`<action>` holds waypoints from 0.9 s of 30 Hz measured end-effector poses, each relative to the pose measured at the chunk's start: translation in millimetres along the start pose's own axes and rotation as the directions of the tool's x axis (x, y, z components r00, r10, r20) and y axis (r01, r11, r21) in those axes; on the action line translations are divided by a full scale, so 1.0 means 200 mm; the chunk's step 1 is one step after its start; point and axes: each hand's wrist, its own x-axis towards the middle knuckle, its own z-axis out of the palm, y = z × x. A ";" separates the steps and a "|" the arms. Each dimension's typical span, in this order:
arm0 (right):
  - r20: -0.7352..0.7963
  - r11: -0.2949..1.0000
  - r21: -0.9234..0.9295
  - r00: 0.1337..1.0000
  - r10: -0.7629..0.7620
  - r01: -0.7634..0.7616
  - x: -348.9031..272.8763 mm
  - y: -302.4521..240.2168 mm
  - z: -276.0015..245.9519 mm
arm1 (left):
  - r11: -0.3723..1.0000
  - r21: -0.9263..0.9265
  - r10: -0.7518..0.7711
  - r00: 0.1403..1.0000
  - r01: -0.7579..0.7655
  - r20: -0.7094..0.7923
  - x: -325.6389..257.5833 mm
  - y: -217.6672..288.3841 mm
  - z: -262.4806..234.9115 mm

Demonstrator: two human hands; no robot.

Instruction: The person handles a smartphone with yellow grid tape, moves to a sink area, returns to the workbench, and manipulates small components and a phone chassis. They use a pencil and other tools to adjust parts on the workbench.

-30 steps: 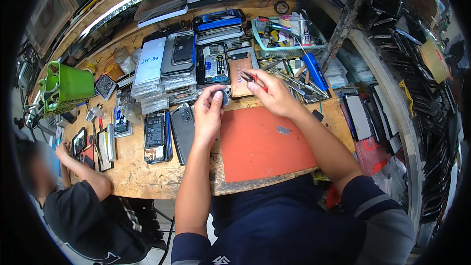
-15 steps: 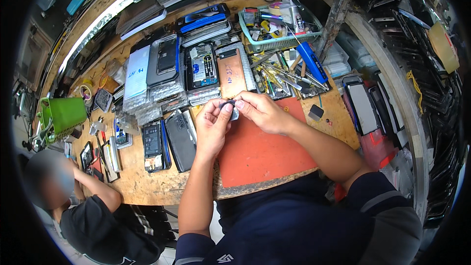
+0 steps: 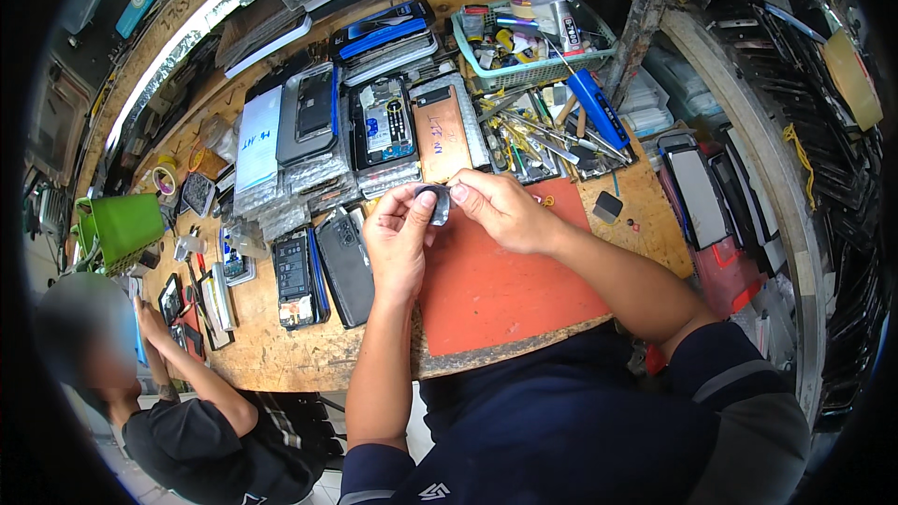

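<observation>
Crowded repair corner, with worn wooden workbench (image 3: 267, 355) and an orange-red mat (image 3: 510, 299) lying close to the front edge. Above the far left corner of this mat, a small dark piece (image 3: 436, 209), thin and partly shiny, between both hands. Left hand (image 3: 400, 234) with thumb on the near face of the piece and the other fingers curled behind, so gripping it from the left. Right hand (image 3: 510, 213) over the far part of the mat, with thumb and forefinger pressed together at the right edge of the same piece. Cannot tell from this view about a real grip on that edge or only a touch. Beyond the far left corner of the mat, a copper-coloured panel (image 3: 444, 136) with handwriting; farther left, an opened device (image 3: 385, 126) with inside parts visible, then piles of bubble-wrapped parts (image 3: 299, 173). Beyond the mat to the right, many loose hand tools (image 3: 533, 136), with a blue-handled tool (image 3: 599, 108) slanting across, and behind them a pale green basket (image 3: 505, 81) full of tubes and small items. To the left of the mat, a dark grey phone cover (image 3: 344, 266) and, just beside, an opened phone (image 3: 296, 266) showing black battery. Near the mat's right edge, a small dark square (image 3: 608, 207). Well left of the mat, a bright green basket (image 3: 126, 229) and another person (image 3: 201, 440) in black shirt, with forearms raised.
</observation>
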 end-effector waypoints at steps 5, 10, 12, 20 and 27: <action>0.053 0.997 -0.069 0.998 -0.022 0.026 0.01 0.00 -0.02 | 0.992 0.122 0.022 0.999 -0.024 0.025 0.01 0.02 -0.04; 0.145 0.994 -0.108 0.989 -0.015 0.031 0.00 -0.01 -0.04 | 0.989 0.144 -0.058 0.989 0.038 0.139 0.02 0.03 -0.08; 0.141 0.993 -0.112 0.990 -0.027 0.043 0.00 -0.02 -0.04 | 0.990 0.133 -0.065 0.985 0.043 0.162 0.02 0.03 -0.08; 0.113 0.985 -0.173 0.994 0.012 0.008 0.02 -0.01 -0.07 | 0.993 0.119 -0.036 0.995 0.024 0.094 0.04 0.03 -0.07; 0.114 0.992 -0.125 0.993 0.029 -0.015 0.01 -0.02 -0.06 | 0.983 0.179 0.020 0.999 -0.025 0.034 0.04 0.03 -0.09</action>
